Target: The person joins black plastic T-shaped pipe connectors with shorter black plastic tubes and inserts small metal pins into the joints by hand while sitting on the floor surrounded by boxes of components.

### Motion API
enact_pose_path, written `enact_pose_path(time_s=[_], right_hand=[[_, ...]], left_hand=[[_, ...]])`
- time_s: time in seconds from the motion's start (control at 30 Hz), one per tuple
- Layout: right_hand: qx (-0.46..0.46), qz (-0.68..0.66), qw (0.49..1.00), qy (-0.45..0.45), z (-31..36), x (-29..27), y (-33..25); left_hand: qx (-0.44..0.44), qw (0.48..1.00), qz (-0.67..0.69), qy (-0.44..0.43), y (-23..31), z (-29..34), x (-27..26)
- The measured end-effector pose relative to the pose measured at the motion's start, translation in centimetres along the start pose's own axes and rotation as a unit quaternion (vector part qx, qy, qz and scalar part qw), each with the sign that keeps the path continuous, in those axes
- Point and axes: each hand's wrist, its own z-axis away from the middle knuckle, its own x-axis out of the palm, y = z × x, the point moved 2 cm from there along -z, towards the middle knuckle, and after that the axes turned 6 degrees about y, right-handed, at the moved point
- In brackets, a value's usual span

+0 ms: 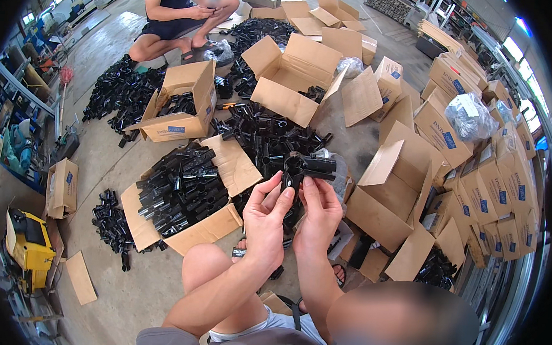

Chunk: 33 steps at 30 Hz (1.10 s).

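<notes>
Up in front of me, both hands hold a black pipe fitting [314, 167] with a round ring opening and a tube arm pointing right. My left hand [267, 212] pinches its lower left part between thumb and fingers. With the thumb in front, my right hand [319, 215] grips the fitting beneath the tube arm. Behind it lies a heap of similar black fittings [259, 131]. An open cardboard box [207, 231] full of black tube pieces stands just left of my hands.
Open boxes stand ahead [293, 73], at left [178, 127] and at right [390, 197]. Stacked cartons [493, 190] line the right side. Across the piles, a seated person [172, 17] holds something small. A yellow machine [32, 247] sits at far left.
</notes>
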Motion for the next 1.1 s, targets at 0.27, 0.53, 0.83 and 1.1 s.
enact_pose_path(time_s=[0.27,0.53,0.83,1.1], right_hand=[[-0.024,-0.04,0.998,-0.042,-0.3,-1.9,-0.9],[0.066,0.077,0.992,-0.072,-2.1,-10.7,0.3],[0.159,0.421,0.891,0.06,2.9,-25.2,4.7],[0.001,0.391,0.904,0.171,0.0,-28.6,-13.1]], left_hand=[[0.014,0.997,-0.071,-0.037,0.9,0.2,0.6],[0.106,0.883,-0.431,-0.153,0.6,0.5,-1.3],[0.001,0.917,-0.352,-0.186,2.0,0.9,0.4],[0.053,0.876,-0.411,-0.247,3.3,2.6,0.2]])
